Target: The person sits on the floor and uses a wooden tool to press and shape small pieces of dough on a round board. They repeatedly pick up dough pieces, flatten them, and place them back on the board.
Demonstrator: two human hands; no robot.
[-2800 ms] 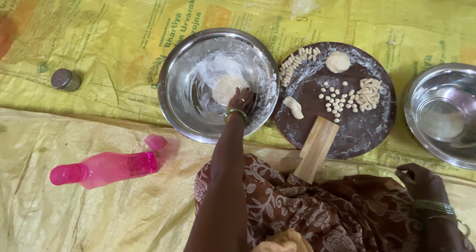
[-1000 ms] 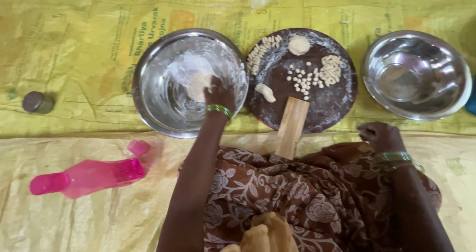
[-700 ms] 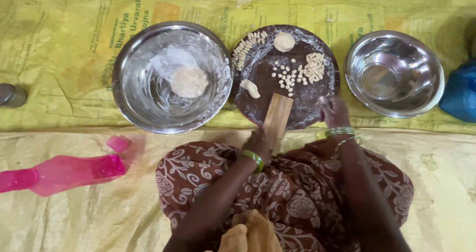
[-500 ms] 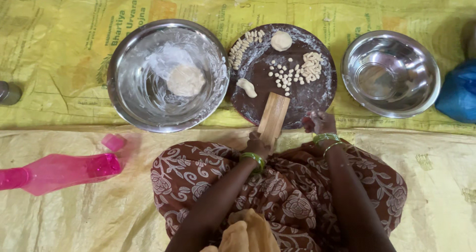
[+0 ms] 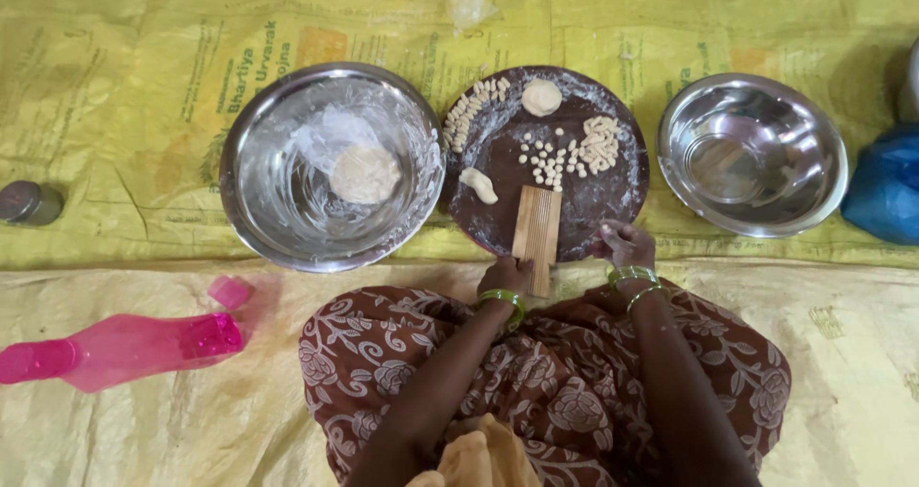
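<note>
Left hand point(image 5: 504, 274) gripping near end of ridged wooden board point(image 5: 537, 233), board lying on near edge of dark round plate point(image 5: 613, 204), right hand point(image 5: 623, 245) curled, touching plate rim, dough ball in steel bowl point(image 5: 273, 214) left

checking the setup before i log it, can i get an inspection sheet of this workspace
surface: yellow printed sheeting spread on the floor, creased.
job's things: round dark board dusted with flour, carrying small dough pieces, a dough ball and a ridged wooden paddle; left steel bowl holds a dough lump.
clutter: empty steel bowl, pink bottle lying down with its cap off, small metal container, blue item at the right edge.
grips: left hand at the paddle's near end; right hand on the board's rim.
cables: nothing seen.
surroundings: patterned brown cloth over the person's lap.
</note>
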